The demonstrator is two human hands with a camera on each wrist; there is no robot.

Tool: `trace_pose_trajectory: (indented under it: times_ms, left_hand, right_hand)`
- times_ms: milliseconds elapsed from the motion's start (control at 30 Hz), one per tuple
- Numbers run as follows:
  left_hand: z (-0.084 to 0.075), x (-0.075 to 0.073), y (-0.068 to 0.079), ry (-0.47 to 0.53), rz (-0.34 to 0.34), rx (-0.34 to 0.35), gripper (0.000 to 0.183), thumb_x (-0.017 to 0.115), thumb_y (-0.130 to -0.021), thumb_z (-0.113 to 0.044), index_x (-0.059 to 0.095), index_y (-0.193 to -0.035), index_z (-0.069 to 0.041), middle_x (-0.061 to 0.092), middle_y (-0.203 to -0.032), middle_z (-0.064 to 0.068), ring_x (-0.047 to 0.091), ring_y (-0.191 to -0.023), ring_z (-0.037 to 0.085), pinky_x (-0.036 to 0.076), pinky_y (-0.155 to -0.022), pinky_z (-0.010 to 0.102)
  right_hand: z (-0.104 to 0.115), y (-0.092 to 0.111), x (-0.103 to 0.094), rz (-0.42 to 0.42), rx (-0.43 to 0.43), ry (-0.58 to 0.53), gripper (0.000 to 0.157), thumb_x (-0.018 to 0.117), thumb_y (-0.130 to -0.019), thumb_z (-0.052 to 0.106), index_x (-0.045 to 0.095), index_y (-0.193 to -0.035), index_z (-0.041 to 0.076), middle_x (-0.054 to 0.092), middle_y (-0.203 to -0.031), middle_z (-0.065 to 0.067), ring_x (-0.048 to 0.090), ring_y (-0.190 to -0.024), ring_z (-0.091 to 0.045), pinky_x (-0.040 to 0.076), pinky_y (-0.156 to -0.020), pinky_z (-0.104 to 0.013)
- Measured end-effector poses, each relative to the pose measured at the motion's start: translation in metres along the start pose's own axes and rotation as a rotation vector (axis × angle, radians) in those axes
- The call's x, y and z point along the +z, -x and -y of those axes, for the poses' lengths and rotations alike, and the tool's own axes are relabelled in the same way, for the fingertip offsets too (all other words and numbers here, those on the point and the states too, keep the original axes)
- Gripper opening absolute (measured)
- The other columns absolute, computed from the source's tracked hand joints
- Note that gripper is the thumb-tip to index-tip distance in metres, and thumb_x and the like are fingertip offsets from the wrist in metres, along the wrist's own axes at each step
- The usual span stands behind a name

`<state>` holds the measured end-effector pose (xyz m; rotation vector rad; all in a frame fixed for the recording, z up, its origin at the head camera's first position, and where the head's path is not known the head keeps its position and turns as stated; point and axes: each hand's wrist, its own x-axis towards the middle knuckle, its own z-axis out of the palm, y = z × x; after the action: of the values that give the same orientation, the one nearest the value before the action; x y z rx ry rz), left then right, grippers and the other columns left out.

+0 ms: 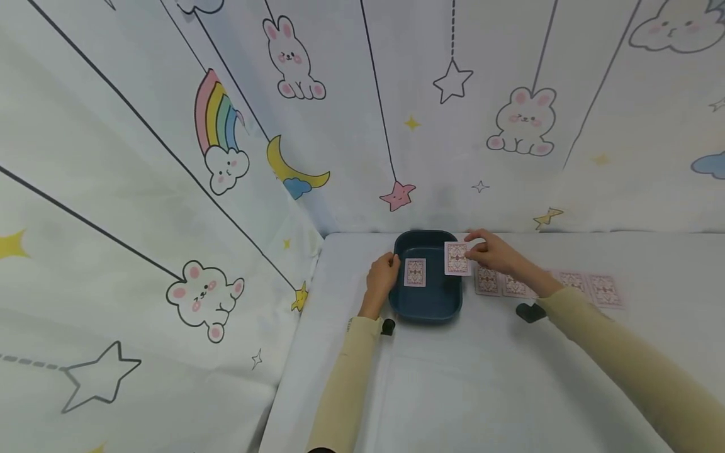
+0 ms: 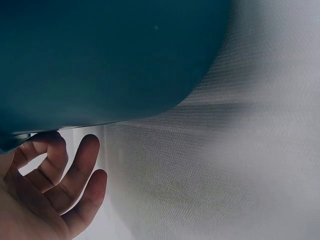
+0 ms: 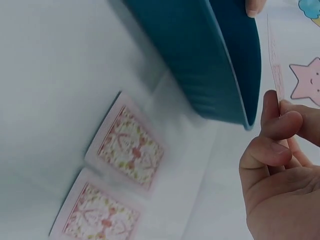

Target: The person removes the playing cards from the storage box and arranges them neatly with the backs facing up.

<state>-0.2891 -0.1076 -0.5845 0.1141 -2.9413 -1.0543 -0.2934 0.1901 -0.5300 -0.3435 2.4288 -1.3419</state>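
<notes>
A dark teal plastic bin [image 1: 430,311] stands on the white table, with one patterned playing card [image 1: 415,272] lying inside it, back up. My left hand [image 1: 382,274] grips the bin's left rim; in the left wrist view that hand [image 2: 55,185] has thumb and index finger at the rim, its other fingers loosely bent. Between thumb and fingers, my right hand [image 1: 491,253] pinches another playing card [image 1: 455,258] over the bin's right edge. The right wrist view has this held card [image 3: 276,65] nearly edge-on, above the rim.
Right of the bin lies a row of several face-down playing cards [image 1: 605,290], partly behind the right forearm. A white cloth wall [image 1: 362,126] printed with rabbits and stars rises behind the table, and another stands at left.
</notes>
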Motion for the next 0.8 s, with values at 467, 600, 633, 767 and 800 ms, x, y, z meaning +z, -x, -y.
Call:
trace_pose_trajectory:
  times_ms: [467,600,633,767,800]
  left_hand:
    - [0.002,0.003,0.001,0.019,-0.009,0.022,0.036,0.045,-0.106,-0.034,0.044,-0.076,-0.015,0.038,-0.066,-0.001,0.036,-0.055,0.014,0.027,-0.051,0.028]
    - [0.002,0.004,0.001,0.022,-0.011,0.02,0.036,0.045,-0.106,-0.034,0.045,-0.076,-0.015,0.038,-0.066,-0.001,0.037,-0.055,0.013,0.027,-0.052,0.027]
    - [0.002,0.005,0.001,0.022,-0.012,0.019,0.035,0.045,-0.106,-0.034,0.045,-0.076,-0.015,0.039,-0.066,-0.001,0.037,-0.056,0.014,0.027,-0.052,0.027]
    - [0.003,0.006,-0.001,0.014,-0.013,0.017,0.034,0.046,-0.106,-0.034,0.046,-0.077,-0.015,0.04,-0.067,0.0,0.039,-0.057,0.014,0.028,-0.053,0.027]
    - [0.003,0.006,-0.001,0.014,-0.014,0.017,0.034,0.046,-0.106,-0.034,0.046,-0.077,-0.015,0.041,-0.067,0.0,0.039,-0.057,0.014,0.028,-0.053,0.028]
  right_hand:
    - [-0.025,0.015,-0.019,-0.025,0.039,0.043,0.048,0.058,-0.103,0.022,0.037,-0.141,0.002,0.065,-0.102,-0.017,0.053,-0.076,-0.018,0.045,-0.065,-0.028]
    - [-0.03,0.02,-0.024,-0.021,0.035,0.043,0.049,0.057,-0.103,0.021,0.036,-0.142,0.001,0.065,-0.102,-0.017,0.053,-0.075,-0.017,0.045,-0.065,-0.028]
    - [-0.031,0.022,-0.025,-0.02,0.035,0.042,0.049,0.057,-0.103,0.021,0.036,-0.142,0.0,0.064,-0.102,-0.018,0.053,-0.075,-0.017,0.045,-0.065,-0.028]
    - [-0.033,0.027,-0.028,-0.02,0.036,0.036,0.049,0.056,-0.103,0.02,0.034,-0.142,-0.001,0.063,-0.104,-0.022,0.053,-0.076,-0.02,0.046,-0.066,-0.03]
    - [-0.034,0.029,-0.029,-0.021,0.038,0.035,0.049,0.056,-0.104,0.02,0.034,-0.142,-0.001,0.063,-0.104,-0.022,0.053,-0.076,-0.02,0.046,-0.066,-0.03]
